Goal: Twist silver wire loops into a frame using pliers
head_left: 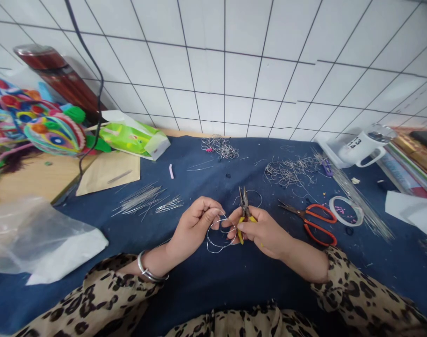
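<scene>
My left hand [195, 227] pinches a thin silver wire bent into loops [222, 246], which hang between my two hands over the dark blue cloth. In my right hand [265, 231] are pliers [244, 208] with yellow handles, their metal jaws pointing away from me and slightly apart. Fingertips of the right hand also reach the side of the wire loops; whether they grip it I cannot tell. Left of my hands lie a bundle of straight wire pieces [139, 199] and a smaller bunch of short wires [169, 204]. Scissors with orange handles [320, 214] rest at the right.
Tangled wire [293, 169] and another wire heap [220, 147] lie farther back. At the right are a white tape ring [346, 210], long wires [360, 196] and a white mug [362, 149]. A plastic bag [41, 234], brown envelope [108, 173] and green packet [132, 138] lie left.
</scene>
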The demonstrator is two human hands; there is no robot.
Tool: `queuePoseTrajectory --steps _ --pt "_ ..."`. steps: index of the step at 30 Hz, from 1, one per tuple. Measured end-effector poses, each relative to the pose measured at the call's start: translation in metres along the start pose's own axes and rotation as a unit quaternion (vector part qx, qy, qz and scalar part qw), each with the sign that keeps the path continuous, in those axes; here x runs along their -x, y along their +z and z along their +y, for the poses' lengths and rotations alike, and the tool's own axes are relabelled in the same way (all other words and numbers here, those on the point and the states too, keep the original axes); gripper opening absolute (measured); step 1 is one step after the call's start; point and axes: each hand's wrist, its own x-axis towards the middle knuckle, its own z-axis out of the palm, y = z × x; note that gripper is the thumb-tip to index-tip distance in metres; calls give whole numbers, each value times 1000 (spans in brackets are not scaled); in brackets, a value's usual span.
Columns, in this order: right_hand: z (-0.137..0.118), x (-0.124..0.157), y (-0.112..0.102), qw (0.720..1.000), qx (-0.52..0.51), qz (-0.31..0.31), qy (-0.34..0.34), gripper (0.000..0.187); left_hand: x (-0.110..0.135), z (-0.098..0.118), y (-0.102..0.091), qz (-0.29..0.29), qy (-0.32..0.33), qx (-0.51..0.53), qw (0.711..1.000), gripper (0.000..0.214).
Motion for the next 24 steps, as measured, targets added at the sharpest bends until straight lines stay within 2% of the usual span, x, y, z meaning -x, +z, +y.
queuePoseTrajectory --steps 8,13,17,24 --pt "-1 -4 -3 998 -23 -4 52 17 0 0 -1 11 11 10 1000 8" --pt "0 -5 -2 994 -19 -38 103 26 1 0 0 16 27 22 999 7" --pt "0 -4 -1 996 -35 -35 79 25 2 1 0 10 17 11 1000 8" --pt "-2 -2 -2 998 -20 47 29 21 1 3 -2 3 8 -22 1000 12"
